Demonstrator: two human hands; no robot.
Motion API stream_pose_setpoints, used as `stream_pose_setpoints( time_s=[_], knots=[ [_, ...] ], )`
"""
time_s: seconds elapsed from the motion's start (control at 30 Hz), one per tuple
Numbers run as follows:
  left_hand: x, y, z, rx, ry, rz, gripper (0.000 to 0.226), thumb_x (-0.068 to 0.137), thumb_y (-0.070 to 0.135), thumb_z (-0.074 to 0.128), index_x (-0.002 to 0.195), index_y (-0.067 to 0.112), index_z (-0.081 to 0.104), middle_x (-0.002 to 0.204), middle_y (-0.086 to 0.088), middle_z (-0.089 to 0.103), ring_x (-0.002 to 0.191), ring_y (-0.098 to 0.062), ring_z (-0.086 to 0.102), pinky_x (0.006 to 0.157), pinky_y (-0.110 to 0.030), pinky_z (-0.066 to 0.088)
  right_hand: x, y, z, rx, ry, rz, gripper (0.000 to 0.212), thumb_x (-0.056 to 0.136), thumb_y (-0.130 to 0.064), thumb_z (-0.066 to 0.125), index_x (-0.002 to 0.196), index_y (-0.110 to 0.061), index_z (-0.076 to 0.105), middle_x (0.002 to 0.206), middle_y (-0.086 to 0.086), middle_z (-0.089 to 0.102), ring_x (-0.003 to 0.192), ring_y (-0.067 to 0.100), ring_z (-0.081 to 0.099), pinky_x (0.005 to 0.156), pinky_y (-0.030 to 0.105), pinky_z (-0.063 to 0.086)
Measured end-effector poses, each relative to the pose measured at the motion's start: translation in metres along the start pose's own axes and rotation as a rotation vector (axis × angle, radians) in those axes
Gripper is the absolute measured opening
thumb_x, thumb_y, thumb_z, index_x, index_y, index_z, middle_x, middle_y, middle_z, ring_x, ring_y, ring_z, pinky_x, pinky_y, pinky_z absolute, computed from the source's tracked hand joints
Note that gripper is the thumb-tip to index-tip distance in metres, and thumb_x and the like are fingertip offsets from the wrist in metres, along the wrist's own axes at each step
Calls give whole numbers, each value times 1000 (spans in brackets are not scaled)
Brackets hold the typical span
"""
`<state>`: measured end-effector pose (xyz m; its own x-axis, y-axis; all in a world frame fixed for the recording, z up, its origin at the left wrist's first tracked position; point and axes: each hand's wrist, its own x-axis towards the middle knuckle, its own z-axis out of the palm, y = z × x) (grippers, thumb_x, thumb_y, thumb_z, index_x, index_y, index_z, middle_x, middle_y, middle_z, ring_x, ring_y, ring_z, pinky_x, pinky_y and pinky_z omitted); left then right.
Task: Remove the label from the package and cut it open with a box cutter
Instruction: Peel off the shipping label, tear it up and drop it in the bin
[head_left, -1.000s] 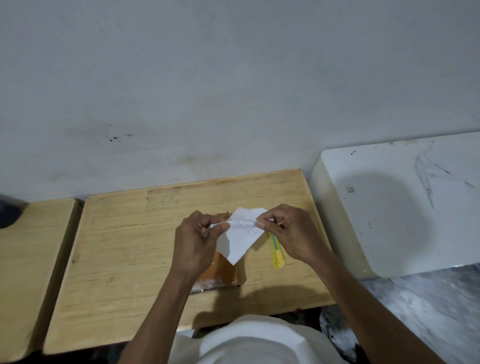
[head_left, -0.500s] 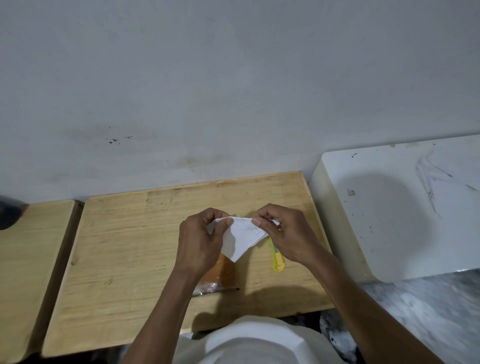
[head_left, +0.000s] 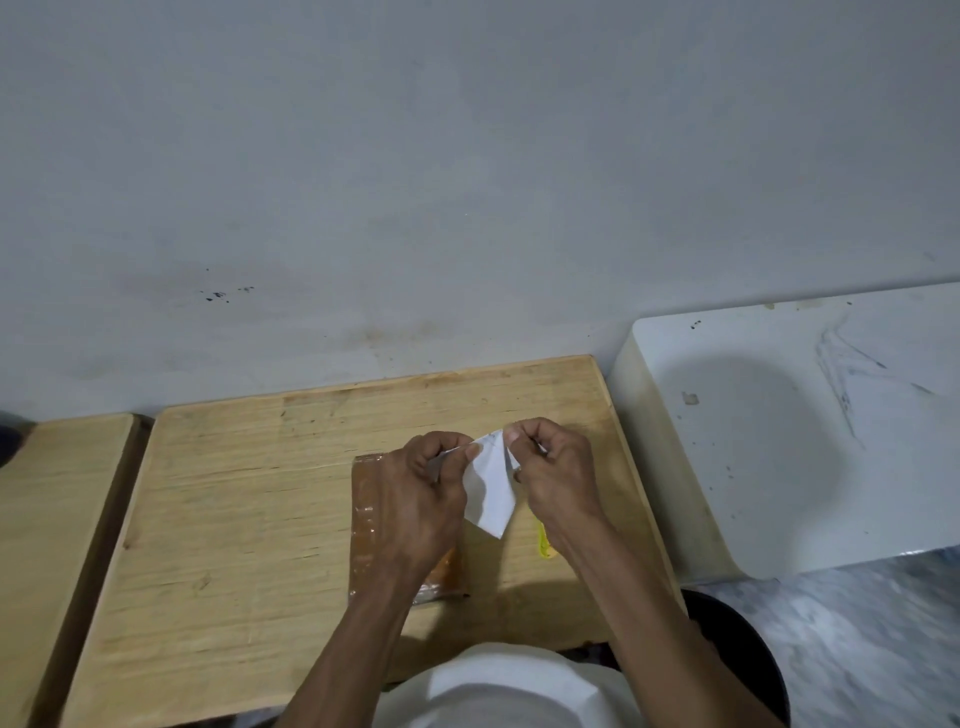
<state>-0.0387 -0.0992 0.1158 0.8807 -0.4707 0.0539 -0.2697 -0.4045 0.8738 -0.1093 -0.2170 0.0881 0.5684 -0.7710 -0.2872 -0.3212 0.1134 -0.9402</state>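
A white paper label (head_left: 491, 488) hangs point-down between my two hands, above the wooden table (head_left: 249, 519). My left hand (head_left: 423, 499) pinches its upper left edge and my right hand (head_left: 556, 475) pinches its upper right corner. Under my left hand lies the brown package (head_left: 366, 525) wrapped in clear tape, flat on the table and partly hidden. The yellow box cutter (head_left: 543, 543) lies on the table just right of the package, mostly covered by my right wrist.
A second wooden table (head_left: 47, 519) stands at the left across a narrow gap. A white slab surface (head_left: 810, 431) adjoins at the right. The grey wall (head_left: 467, 182) runs behind both. A dark round object (head_left: 748, 649) sits by my right elbow on the marble floor.
My hands have drawn closer together, folding the label narrower. The view shifted, so more of the package's left side shows.
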Motion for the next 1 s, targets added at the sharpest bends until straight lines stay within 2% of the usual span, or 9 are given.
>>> stream_pose_setpoints(
  time_s=[0.2,0.3,0.37,0.47,0.53,0.67,0.73,0.87,1.0],
  knots=[
    [5,-5,-34,-76,173,-42,5,87,19,74,86,20,78,82,11,74,74,6,66,59,-13,50,30,11,-58,133,334,197,22,91,-13,63,69,-14,66,72,8,64,63,21,58,53,27,47],
    [19,-13,-43,-27,59,-68,9,92,18,68,87,23,75,83,17,70,75,0,64,54,-15,49,19,-3,-69,140,102,41,25,94,-13,63,70,-19,70,71,3,67,68,19,62,63,34,53],
    [22,-17,-35,21,-31,-71,13,93,16,66,87,26,72,82,18,69,76,-4,63,56,-21,50,5,-20,-50,-6,-54,-134,16,94,-15,63,85,-20,76,84,-2,74,79,15,69,70,30,56],
    [19,-20,-21,48,-109,-44,7,91,28,67,86,27,71,83,13,72,78,-10,66,63,-40,56,-7,-38,-20,-257,-115,-358,10,91,-21,67,96,-19,75,92,-11,72,88,2,65,73,17,50],
    [17,-19,-16,57,-141,2,18,86,45,59,88,30,70,83,12,73,78,-11,67,64,-45,56,-4,-37,-14,-357,-125,-464,15,91,-22,68,104,-20,74,94,-8,70,94,6,59,76,20,47],
    [16,-12,-13,57,-170,33,18,88,45,58,88,31,69,83,13,72,78,-8,65,65,-46,55,6,-26,-19,-513,-203,-493,27,92,-25,67,118,-19,71,96,-1,68,98,14,51,79,26,41],
    [16,-10,-11,49,-166,32,11,91,36,62,87,29,70,82,12,71,78,-8,65,65,-46,55,9,-25,-20,-515,-199,-518,21,92,-25,67,110,-19,75,92,-1,66,95,15,53,76,27,42],
    [18,-10,-11,113,-122,45,15,86,49,57,82,37,66,81,16,70,77,-11,66,64,-43,56,10,-25,-19,-504,-175,-535,9,90,-24,69,93,-18,75,87,-14,48,92,14,51,75,25,45],
    [10,-4,-4,106,-34,128,9,90,22,71,83,28,69,85,11,65,77,-10,63,59,-28,47,3,-20,-20,-410,-138,-448,8,92,-21,67,86,-17,71,92,-8,56,92,10,54,73,23,44]
  ],
)
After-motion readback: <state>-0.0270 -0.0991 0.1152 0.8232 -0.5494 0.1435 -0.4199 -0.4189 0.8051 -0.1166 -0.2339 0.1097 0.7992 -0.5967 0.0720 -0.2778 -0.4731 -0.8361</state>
